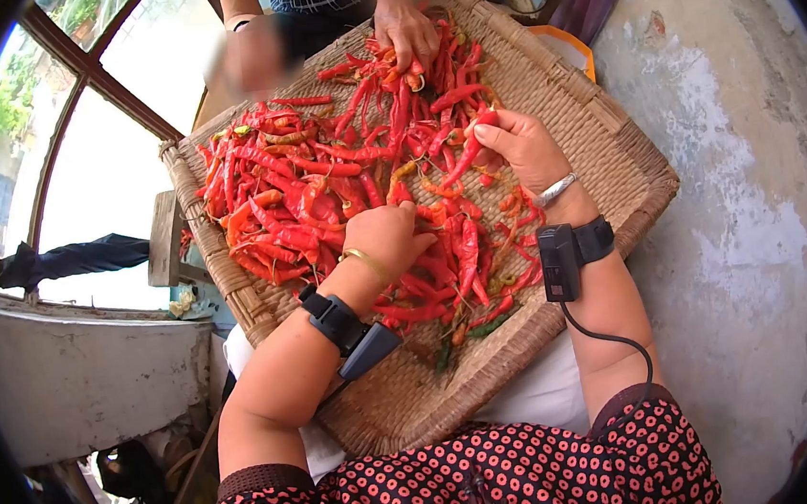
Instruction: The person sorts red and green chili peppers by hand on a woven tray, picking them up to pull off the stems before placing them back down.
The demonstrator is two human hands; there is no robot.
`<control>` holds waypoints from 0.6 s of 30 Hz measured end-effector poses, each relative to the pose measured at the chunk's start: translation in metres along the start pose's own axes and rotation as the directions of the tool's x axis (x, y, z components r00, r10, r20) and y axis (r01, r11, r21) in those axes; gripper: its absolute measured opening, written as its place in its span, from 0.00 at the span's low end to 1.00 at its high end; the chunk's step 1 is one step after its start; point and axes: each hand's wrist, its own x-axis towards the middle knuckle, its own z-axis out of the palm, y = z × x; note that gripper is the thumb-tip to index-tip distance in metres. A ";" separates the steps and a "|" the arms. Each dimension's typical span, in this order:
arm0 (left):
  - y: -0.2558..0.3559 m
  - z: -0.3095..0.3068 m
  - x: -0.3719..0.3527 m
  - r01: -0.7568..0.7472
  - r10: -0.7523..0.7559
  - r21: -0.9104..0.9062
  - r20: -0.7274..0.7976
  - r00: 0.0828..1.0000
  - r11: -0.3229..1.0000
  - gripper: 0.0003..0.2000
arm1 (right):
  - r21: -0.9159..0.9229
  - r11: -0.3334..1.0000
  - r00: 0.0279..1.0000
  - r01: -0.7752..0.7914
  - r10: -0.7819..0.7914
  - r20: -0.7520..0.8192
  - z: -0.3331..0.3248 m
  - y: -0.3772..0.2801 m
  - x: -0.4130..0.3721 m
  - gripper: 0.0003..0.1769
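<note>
A shallow woven tray [379, 412] holds a big heap of red chili peppers [294, 209], with a few green and orange ones among them. My left hand [388, 239], with a gold bangle at the wrist, lies on the peppers at the middle of the heap; its fingertips are hidden, so its grip cannot be made out. To the right, my right hand [521, 146], with a silver bangle, is raised over the heap's right edge. Its thumb and fingers pinch a red pepper [465, 158] near its upper end.
Across the tray, another person's hand [406, 29] reaches into the peppers; their other hand is blurred at the tray's far left edge. A window [105, 134] and a dark folded umbrella [87, 258] are at the left. A worn wall [724, 185] stands at the right.
</note>
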 end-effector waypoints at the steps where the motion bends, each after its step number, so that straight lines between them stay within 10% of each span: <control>1: -0.002 -0.004 0.001 -0.003 0.003 0.002 -0.003 1.000 1.000 0.18 | -0.088 0.996 0.993 -0.007 0.017 0.116 0.000 -0.001 -0.002 0.09; 5: -0.011 -0.015 0.004 0.041 -0.037 -0.177 0.025 0.999 0.983 0.17 | -0.430 0.902 0.931 -0.041 0.191 0.312 -0.003 -0.006 -0.004 0.09; 7: -0.011 -0.014 0.003 0.039 -0.030 -0.170 0.057 0.998 0.985 0.17 | -0.800 0.561 0.906 0.212 0.194 0.376 -0.007 -0.003 0.000 0.09; 11: -0.001 -0.006 0.003 0.010 -0.006 -0.025 0.135 0.991 1.000 0.15 | -0.283 0.958 0.998 0.054 -0.055 0.007 -0.001 0.007 0.003 0.14; 14: -0.001 0.001 0.001 -0.043 0.050 -0.066 0.110 0.993 0.997 0.15 | -0.571 0.801 0.976 0.177 -0.218 -0.003 -0.013 0.024 0.013 0.18; 16: -0.006 0.005 0.002 -0.099 0.107 -0.112 0.069 0.992 0.989 0.15 | -0.696 0.712 0.992 0.092 -0.008 0.123 -0.006 0.019 0.004 0.20; 18: -0.008 0.013 0.003 -0.188 0.200 -0.220 0.032 0.979 0.957 0.17 | -0.839 0.429 0.837 0.335 0.274 0.474 0.005 0.023 -0.002 0.18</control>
